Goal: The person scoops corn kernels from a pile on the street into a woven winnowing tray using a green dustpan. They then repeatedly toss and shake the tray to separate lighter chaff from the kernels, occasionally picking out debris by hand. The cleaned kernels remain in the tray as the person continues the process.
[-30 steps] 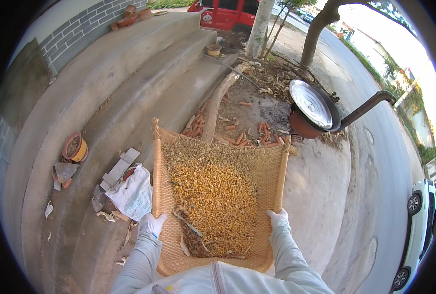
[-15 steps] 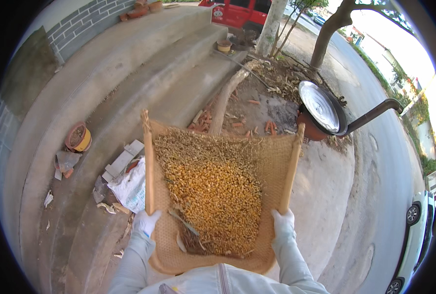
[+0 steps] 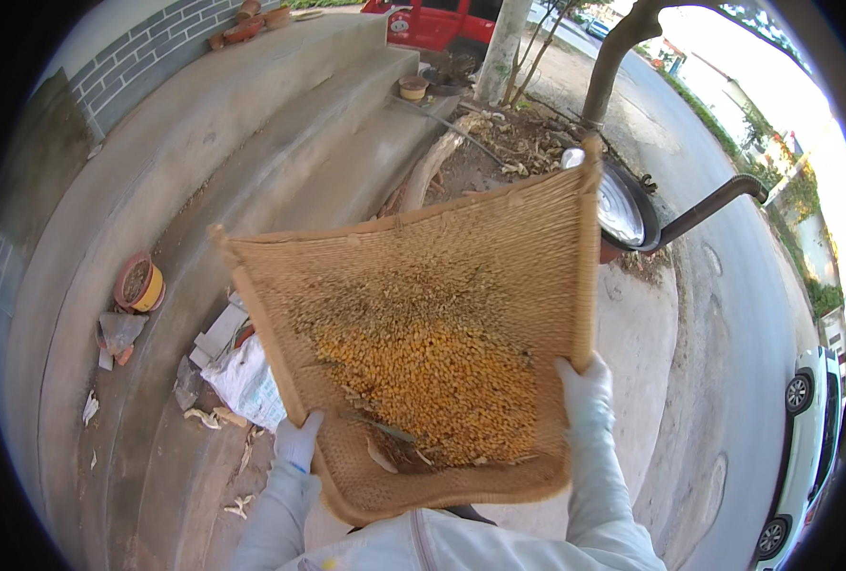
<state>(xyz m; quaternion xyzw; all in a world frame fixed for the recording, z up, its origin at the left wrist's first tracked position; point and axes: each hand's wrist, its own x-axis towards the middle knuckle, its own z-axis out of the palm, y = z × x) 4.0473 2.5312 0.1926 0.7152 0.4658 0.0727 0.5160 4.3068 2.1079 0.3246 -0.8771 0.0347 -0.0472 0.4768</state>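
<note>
I hold a woven tan winnowing basket (image 3: 442, 219) out in front of me, raised and tilted. My gloved left hand (image 3: 297, 436) is closed on its left side rim, and my gloved right hand (image 3: 585, 390) grips the right side rim, higher up in the picture. Yellow corn kernels (image 3: 432, 390) lie spread in the basket, with fine chaff (image 3: 413, 285) toward the far part and some husk pieces (image 3: 385, 455) near the inner end. The basket hides part of the ground beyond it.
Concrete steps (image 3: 176, 162) on the left hold a flowerpot (image 3: 140, 284) and a white sack (image 3: 242, 381). A lidded stove (image 3: 618, 209) with a bent pipe (image 3: 718, 205) stands beyond the basket at right. Behind are trees (image 3: 599, 86), a red car (image 3: 432, 24), a road (image 3: 747, 314) and a white car (image 3: 804, 457).
The basket's far edge has risen in the picture, its right corner higher, now covering part of the stove. My right hand has moved up and rightward. The kernels and chaff have shifted within the basket.
</note>
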